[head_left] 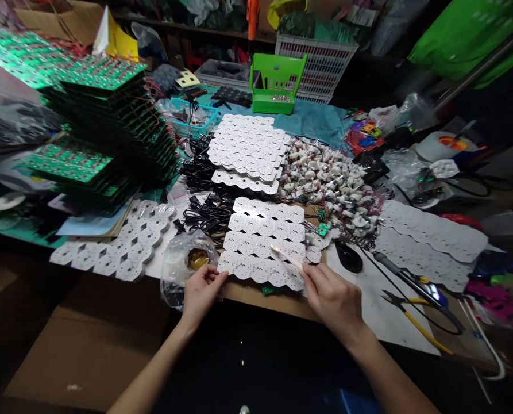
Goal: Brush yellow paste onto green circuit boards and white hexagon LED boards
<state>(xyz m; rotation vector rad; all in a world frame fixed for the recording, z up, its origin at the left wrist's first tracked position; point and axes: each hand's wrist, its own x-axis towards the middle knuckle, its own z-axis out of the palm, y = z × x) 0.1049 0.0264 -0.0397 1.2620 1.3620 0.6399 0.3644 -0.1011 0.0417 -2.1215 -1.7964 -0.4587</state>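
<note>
A white panel of joined circuit boards (262, 227), scalloped along its edges and printed with dark marks, lies in front of me. My left hand (202, 290) pinches its near left corner between thumb and fingers. Between the fingertips of my right hand (336, 296) is a thin, pale-handled brush (288, 257), its light tip over or touching the panel's lower middle; contact is hard to tell. Beside my left hand stands a plastic-wrapped container (198, 259) with amber contents. A small green circuit board (267, 290) peeks out under the panel's near edge.
More white panels (247, 146) are stacked behind, with others left (118, 244) and right (428, 244). Tall green circuit boards (110, 115) stand at left. White wired parts (325, 178), black plug cords (208, 213), a soldering iron (407, 282) and yellow-handled cutters (420, 322) surround the work area.
</note>
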